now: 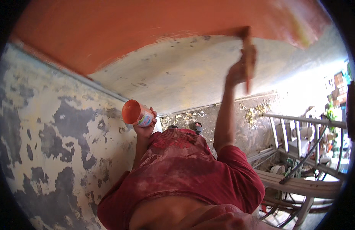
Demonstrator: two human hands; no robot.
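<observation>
My right hand [242,67] is raised to the wall ahead and closed round the handle of a paintbrush [247,50], somewhat blurred. The bristle end meets the lower edge of the orange paint [146,23] that covers the upper part of the wall. Below that edge the bare wall [177,69] is pale and patchy. Close to the left wall, my left hand [146,128] grips a small paint cup [144,118], tilted so that its orange-coated inside shows. How much paint is in it I cannot tell.
A peeling grey-and-cream wall [58,145] stands close on my left. On the right are a metal ladder [300,119] and a wooden beam [300,184], with clutter behind them. Dry leaves and paint flakes [258,113] litter the floor by the wall's foot, near my sandalled feet [198,126].
</observation>
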